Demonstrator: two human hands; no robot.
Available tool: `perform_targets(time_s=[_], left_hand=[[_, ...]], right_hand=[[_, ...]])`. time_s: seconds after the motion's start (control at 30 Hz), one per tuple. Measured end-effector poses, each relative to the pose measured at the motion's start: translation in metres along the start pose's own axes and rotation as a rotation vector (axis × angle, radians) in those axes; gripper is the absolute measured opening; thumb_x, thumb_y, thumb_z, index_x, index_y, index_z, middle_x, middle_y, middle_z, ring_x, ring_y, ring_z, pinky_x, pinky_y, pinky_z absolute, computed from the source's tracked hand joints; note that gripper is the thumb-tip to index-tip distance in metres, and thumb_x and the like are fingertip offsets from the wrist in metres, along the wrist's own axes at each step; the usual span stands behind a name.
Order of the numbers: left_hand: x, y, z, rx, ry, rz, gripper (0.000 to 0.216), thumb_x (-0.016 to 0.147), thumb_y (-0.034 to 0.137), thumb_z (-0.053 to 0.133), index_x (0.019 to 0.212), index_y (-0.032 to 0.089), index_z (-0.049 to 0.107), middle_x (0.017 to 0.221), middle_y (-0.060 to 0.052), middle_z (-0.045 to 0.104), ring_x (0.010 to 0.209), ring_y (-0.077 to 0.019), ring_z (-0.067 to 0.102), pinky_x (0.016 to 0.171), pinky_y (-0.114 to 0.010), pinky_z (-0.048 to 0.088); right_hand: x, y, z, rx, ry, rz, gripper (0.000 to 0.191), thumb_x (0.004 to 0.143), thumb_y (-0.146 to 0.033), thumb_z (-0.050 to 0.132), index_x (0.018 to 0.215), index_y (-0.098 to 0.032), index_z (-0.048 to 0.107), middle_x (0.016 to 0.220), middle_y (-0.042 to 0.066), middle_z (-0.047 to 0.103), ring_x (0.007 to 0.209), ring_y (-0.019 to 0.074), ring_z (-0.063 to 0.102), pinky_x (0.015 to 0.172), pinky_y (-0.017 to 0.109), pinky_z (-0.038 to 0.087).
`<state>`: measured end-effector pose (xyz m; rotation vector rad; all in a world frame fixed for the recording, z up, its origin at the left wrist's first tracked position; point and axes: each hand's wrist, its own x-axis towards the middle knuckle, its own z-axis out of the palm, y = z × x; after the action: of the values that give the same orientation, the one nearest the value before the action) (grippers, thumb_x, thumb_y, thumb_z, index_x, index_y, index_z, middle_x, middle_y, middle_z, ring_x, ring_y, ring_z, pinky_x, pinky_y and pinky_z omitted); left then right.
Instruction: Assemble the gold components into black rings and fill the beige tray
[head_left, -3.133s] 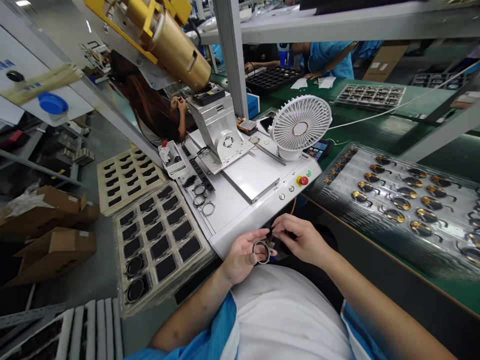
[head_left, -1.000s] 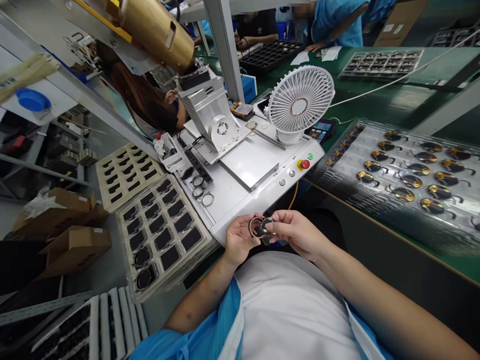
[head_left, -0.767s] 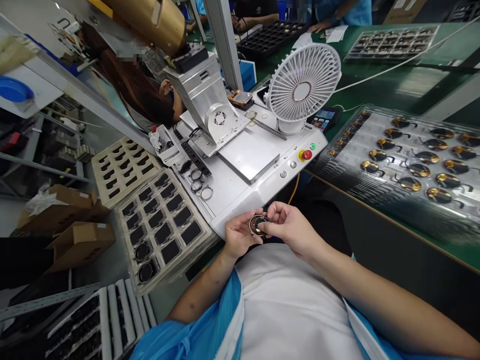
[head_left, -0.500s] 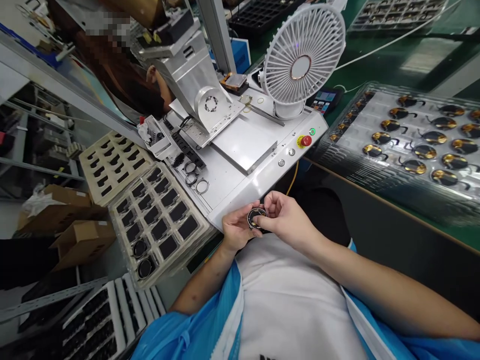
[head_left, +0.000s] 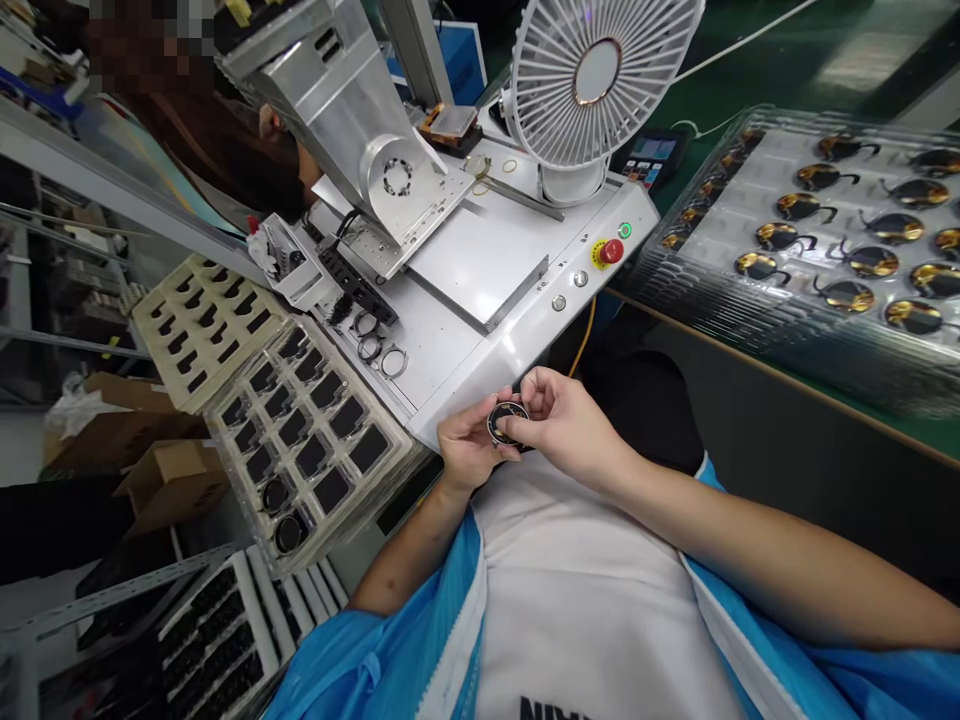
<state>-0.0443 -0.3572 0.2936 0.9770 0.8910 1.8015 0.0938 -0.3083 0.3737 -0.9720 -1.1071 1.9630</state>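
Note:
Close to my body, at the front edge of the white machine, my left hand (head_left: pixel 463 446) is closed around the rim of a small round watch case (head_left: pixel 505 411). It has a dark inside with small gold-coloured bits and a light metallic rim. My right hand (head_left: pixel 576 428) presses its thumb onto the case's open face, its other fingers curled at the far rim. The thumb hides part of the inside. On the machine's left side, several loose rings (head_left: pixel 393 361) lie on the white top.
A tray of dark square parts (head_left: pixel 315 455) stands at the left, with two round rings on it. Buttons and a red emergency stop (head_left: pixel 612 251) line the machine's front. A white fan (head_left: pixel 598 70) stands behind. Clear trays of round gold-black parts (head_left: pixel 874 262) lie at right. Another person's arm (head_left: pixel 307 170) shows behind the machine.
The view has shifted slightly, so the machine and fan sit higher and further left. Both hands keep hold of the watch case, with the right thumb still on its face.

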Motion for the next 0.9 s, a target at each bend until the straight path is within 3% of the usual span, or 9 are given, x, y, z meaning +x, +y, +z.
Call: perform_targets(time_s=[0.13, 0.27, 0.47, 0.67, 0.7, 0.77, 0.83, 0.9], left_hand=[[0.000, 0.001, 0.003, 0.014, 0.014, 0.019, 0.061, 0.052, 0.030, 0.101, 0.109, 0.033, 0.080, 0.109, -0.004, 0.082, 0.094, -0.0237, 0.080, 0.079, -0.029, 0.068], [0.000, 0.004, 0.006, 0.051, 0.009, 0.047, 0.057, 0.054, 0.028, 0.101, 0.107, 0.035, 0.081, 0.108, -0.002, 0.082, 0.096, -0.0244, 0.080, 0.083, -0.033, 0.069], [0.005, 0.013, 0.005, 0.182, -0.089, 0.068, 0.057, 0.061, 0.024, 0.098, 0.113, 0.034, 0.079, 0.115, -0.005, 0.080, 0.102, -0.0270, 0.079, 0.094, -0.043, 0.067], [0.033, 0.028, 0.004, 0.249, -0.085, 0.284, 0.054, 0.074, 0.021, 0.091, 0.124, 0.033, 0.074, 0.124, -0.006, 0.077, 0.112, -0.0244, 0.075, 0.102, -0.038, 0.063], [0.038, 0.029, 0.004, 0.285, -0.088, 0.331, 0.053, 0.077, 0.018, 0.089, 0.126, 0.031, 0.074, 0.125, -0.007, 0.076, 0.116, -0.0244, 0.074, 0.104, -0.038, 0.061], [0.045, 0.031, 0.003, 0.349, -0.123, 0.390, 0.051, 0.082, 0.013, 0.083, 0.130, 0.029, 0.071, 0.128, -0.009, 0.072, 0.119, -0.0255, 0.072, 0.105, -0.039, 0.060], [0.048, 0.030, 0.001, 0.411, -0.187, 0.393, 0.052, 0.085, 0.011, 0.079, 0.133, 0.028, 0.069, 0.128, -0.011, 0.069, 0.114, -0.0261, 0.074, 0.101, -0.041, 0.062], [0.047, 0.027, -0.001, 0.505, -0.237, 0.402, 0.058, 0.081, 0.014, 0.084, 0.135, 0.028, 0.068, 0.125, -0.011, 0.069, 0.103, -0.0243, 0.077, 0.092, -0.039, 0.065]], right_hand=[[0.004, -0.002, -0.006, 0.021, -0.054, 0.126, 0.052, 0.059, -0.029, 0.090, 0.079, -0.023, 0.042, 0.059, -0.006, 0.061, 0.051, 0.0150, 0.063, 0.046, 0.022, 0.047], [0.007, -0.009, -0.017, -0.122, -0.130, 0.246, 0.053, 0.056, -0.041, 0.098, 0.076, -0.019, 0.054, 0.057, 0.000, 0.067, 0.048, 0.0128, 0.061, 0.040, 0.018, 0.045], [0.008, -0.003, -0.017, 0.038, -0.159, 0.185, 0.061, 0.054, -0.049, 0.099, 0.065, -0.020, 0.045, 0.054, 0.001, 0.066, 0.043, 0.0110, 0.057, 0.038, 0.019, 0.048], [0.034, -0.018, -0.006, -0.021, -0.206, 0.055, 0.060, 0.055, -0.058, 0.096, 0.072, -0.018, 0.055, 0.057, 0.002, 0.067, 0.046, 0.0134, 0.061, 0.040, 0.021, 0.054], [0.043, -0.023, -0.010, -0.070, -0.184, 0.032, 0.060, 0.053, -0.057, 0.097, 0.075, -0.017, 0.058, 0.060, 0.001, 0.067, 0.046, 0.0138, 0.062, 0.038, 0.021, 0.053], [0.066, -0.036, -0.021, -0.143, -0.007, -0.058, 0.059, 0.053, -0.055, 0.098, 0.079, -0.017, 0.060, 0.060, -0.002, 0.064, 0.043, 0.0128, 0.058, 0.033, 0.021, 0.050], [0.091, -0.049, -0.036, -0.171, 0.253, -0.157, 0.052, 0.063, -0.051, 0.095, 0.080, -0.019, 0.058, 0.056, -0.005, 0.058, 0.039, 0.0112, 0.052, 0.031, 0.022, 0.049], [0.113, -0.063, -0.048, -0.201, 0.406, -0.199, 0.041, 0.074, -0.042, 0.090, 0.079, -0.020, 0.056, 0.055, -0.005, 0.056, 0.037, 0.0108, 0.050, 0.030, 0.023, 0.048]])
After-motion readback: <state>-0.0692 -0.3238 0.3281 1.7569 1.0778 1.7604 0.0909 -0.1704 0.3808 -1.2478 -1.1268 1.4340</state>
